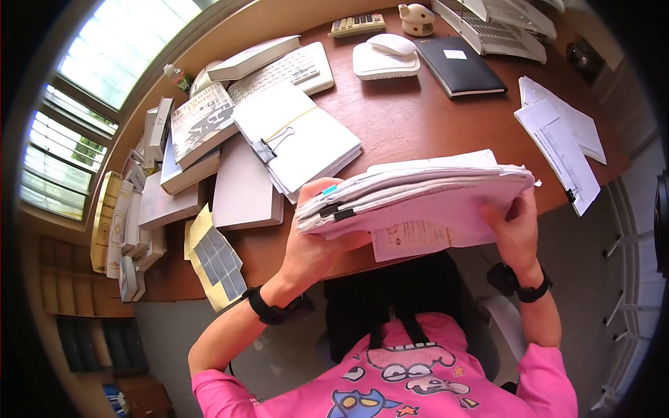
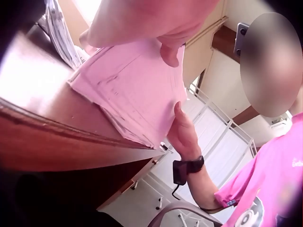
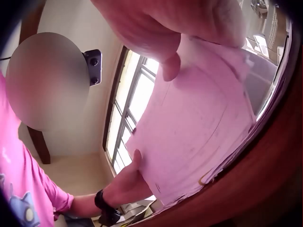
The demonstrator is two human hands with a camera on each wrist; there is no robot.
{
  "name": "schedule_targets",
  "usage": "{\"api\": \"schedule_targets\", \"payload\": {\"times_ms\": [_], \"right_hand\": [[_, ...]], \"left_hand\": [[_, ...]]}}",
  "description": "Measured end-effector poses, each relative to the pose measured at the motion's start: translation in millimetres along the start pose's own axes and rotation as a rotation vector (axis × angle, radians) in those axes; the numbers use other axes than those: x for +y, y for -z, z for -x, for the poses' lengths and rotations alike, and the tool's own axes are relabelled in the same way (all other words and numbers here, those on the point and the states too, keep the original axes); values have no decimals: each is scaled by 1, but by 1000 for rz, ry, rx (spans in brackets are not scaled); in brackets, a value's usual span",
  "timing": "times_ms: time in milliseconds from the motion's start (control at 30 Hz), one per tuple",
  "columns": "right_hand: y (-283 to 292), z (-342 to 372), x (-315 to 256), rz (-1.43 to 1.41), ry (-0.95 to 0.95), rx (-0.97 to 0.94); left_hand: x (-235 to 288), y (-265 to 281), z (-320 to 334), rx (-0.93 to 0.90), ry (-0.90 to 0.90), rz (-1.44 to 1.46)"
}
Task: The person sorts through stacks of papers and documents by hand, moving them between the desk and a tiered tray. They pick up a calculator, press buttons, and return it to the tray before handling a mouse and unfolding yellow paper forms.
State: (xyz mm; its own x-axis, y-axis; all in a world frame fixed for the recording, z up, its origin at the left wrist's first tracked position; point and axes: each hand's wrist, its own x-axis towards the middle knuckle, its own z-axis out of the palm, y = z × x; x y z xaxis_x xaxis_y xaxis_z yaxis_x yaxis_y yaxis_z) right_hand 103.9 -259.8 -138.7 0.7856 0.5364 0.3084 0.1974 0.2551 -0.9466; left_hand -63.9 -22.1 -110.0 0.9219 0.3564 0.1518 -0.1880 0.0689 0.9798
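A thick stack of papers (image 1: pixel 418 195) is gripped at both ends above the desk's front edge, its pinkish underside facing the person. The left hand (image 1: pixel 312 240) holds the left end, thumb on the near face and fingers behind. At the right end the right hand (image 1: pixel 517 226) pinches the stack, thumb on the near face. A blue tab and black clips show at the left end. Below the stack, a printed sheet (image 1: pixel 411 238) hangs at the desk edge. The left wrist view shows the stack's pink face (image 2: pixel 137 90); the right wrist view shows that face (image 3: pixel 199 113) too.
Behind the left hand lies a clipped paper stack (image 1: pixel 300 136), with books (image 1: pixel 202 125) and a keyboard (image 1: pixel 286 73) around it. Farther back are a white device (image 1: pixel 385 64), a black notebook (image 1: pixel 460 66) and a calculator (image 1: pixel 357 26). Loose papers (image 1: pixel 557 143) lie right; a yellow sheet (image 1: pixel 214 259) overhangs left.
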Motion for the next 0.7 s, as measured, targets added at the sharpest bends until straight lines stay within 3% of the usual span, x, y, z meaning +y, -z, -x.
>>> {"api": "schedule_targets", "payload": {"times_ms": [100, 300, 467, 533, 600, 633, 700], "right_hand": [[-2, 1, 0, -39, -140, -49], [4, -2, 3, 111, -34, -122], [10, -6, 8, 131, -43, -164], [14, -9, 9, 193, -55, -195], [10, -12, 11, 182, -107, -201], [9, -10, 19, 227, -24, -159], [4, -8, 18, 287, 6, -123]], "left_hand": [[-1, 1, 0, 40, 48, 1], [-3, 7, -5, 82, 79, -2], [-11, 6, -9, 74, 49, 23], [-14, 12, -10, 93, 124, 87], [-24, 22, -12, 42, 300, 6], [-21, 18, -8, 39, 304, -174], [-20, 11, -8, 55, 224, -197]]}}
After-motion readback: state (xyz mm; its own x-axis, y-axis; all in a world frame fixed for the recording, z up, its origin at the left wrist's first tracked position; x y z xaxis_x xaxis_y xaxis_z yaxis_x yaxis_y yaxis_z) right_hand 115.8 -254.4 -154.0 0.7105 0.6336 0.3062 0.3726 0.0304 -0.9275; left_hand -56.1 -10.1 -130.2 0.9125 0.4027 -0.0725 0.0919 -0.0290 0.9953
